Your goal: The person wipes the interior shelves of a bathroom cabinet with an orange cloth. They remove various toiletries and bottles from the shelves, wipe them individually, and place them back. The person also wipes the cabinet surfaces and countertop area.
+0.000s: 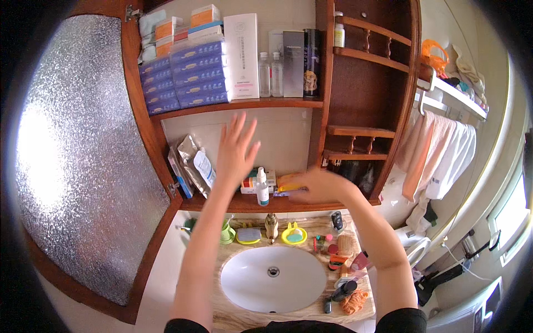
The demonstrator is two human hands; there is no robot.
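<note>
My left hand (236, 152) is raised before the lower shelf of a wooden wall cabinet, fingers spread and nothing held. A clear spray bottle with a white cap (262, 189) stands upright at the shelf's front, between my hands. Small boxes (248, 188) sit behind it. Blurred by motion, my right hand (327, 186) reaches over the shelf's right part. Its fingertips meet a yellow packet (288, 182) and a purple-blue packet (286, 193) in the picture; whether they grip either is unclear. Silvery pouches (192, 160) lean at the shelf's left end.
Blue-wrapped tissue packs (200, 73), boxes and two clear bottles fill the upper shelf. The frosted-glass door (79, 158) hangs open at left. Below lies an oval washbasin (250, 287) with a faucet (271, 229); toiletries and a hairbrush (346, 244) crowd its right side. Towels (441, 154) hang at right.
</note>
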